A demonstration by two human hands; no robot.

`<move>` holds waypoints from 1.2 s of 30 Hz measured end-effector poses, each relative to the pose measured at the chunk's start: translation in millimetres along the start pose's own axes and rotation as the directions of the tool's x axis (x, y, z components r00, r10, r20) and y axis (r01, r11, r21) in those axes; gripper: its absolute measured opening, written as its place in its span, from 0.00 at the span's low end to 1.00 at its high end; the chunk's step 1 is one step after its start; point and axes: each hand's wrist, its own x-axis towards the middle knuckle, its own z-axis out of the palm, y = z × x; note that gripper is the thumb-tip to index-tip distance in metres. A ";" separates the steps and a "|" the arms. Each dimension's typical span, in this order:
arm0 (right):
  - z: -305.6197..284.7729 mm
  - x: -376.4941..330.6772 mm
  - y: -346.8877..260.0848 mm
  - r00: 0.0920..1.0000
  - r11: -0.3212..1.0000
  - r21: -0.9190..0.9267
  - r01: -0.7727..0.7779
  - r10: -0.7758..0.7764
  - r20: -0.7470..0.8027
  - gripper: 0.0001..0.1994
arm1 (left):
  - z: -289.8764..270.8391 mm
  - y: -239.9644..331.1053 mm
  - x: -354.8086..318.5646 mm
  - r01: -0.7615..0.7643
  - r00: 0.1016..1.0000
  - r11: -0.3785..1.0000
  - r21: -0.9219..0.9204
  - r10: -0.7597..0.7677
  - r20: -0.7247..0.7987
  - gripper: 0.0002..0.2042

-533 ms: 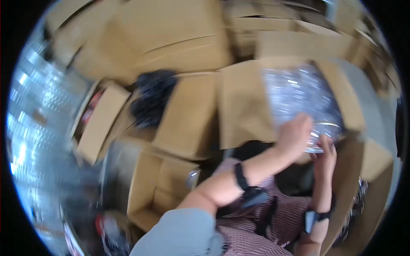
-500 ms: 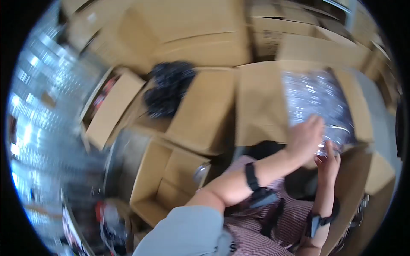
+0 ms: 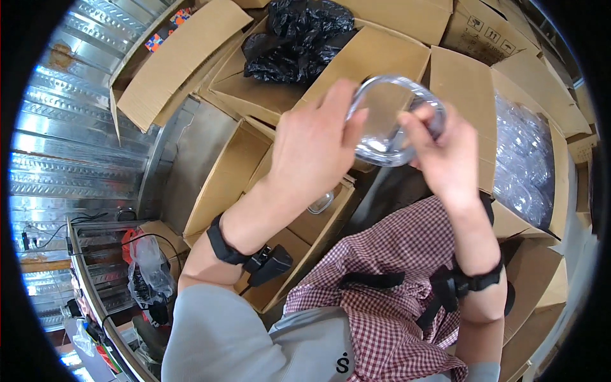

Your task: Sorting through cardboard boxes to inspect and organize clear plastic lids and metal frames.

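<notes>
A clear, see-through plastic container or lid with a thick rounded rim (image 3: 402, 81) is held up in front of me. My left hand (image 3: 309, 143) grips its left side, fingers partly hidden behind the hand. My right hand (image 3: 449, 153) pinches its right side between thumb and fingers. At the right, an open cardboard box (image 3: 461, 108) contains many clear plastic pieces (image 3: 523, 165) packed together. Below my left hand stands a smaller open carton (image 3: 213, 181), with one similar clear piece (image 3: 321, 203) inside near its right wall.
Black plastic bagging (image 3: 296, 41) fills part of an open box at the back. A long cardboard flap (image 3: 184, 60) sticks up at the far left. Ribbed metal sheeting (image 3: 83, 172) lines the left side. A clear plastic bag (image 3: 153, 264) hangs at lower left.
Both hands have moved left and up, away from the box of clear pieces. The clear plastic piece is now between them. The view has also turned.
</notes>
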 end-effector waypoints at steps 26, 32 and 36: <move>33.5 -112.6 41.3 0.811 0.764 0.272 -0.585 0.544 0.217 0.09 | 96.5 -63.2 -159.0 0.560 0.822 0.207 -0.802 -0.264 0.505 0.12; -35.4 -106.9 45.3 0.847 0.884 0.191 -0.426 0.464 -0.260 0.10 | 214.2 -256.1 -264.9 0.620 0.551 0.731 0.285 -0.664 0.505 0.34; -49.6 -121.3 53.9 0.784 0.855 0.243 -0.458 0.517 -0.344 0.10 | 254.4 -288.4 -273.4 0.565 0.194 0.643 0.516 -0.712 0.675 0.35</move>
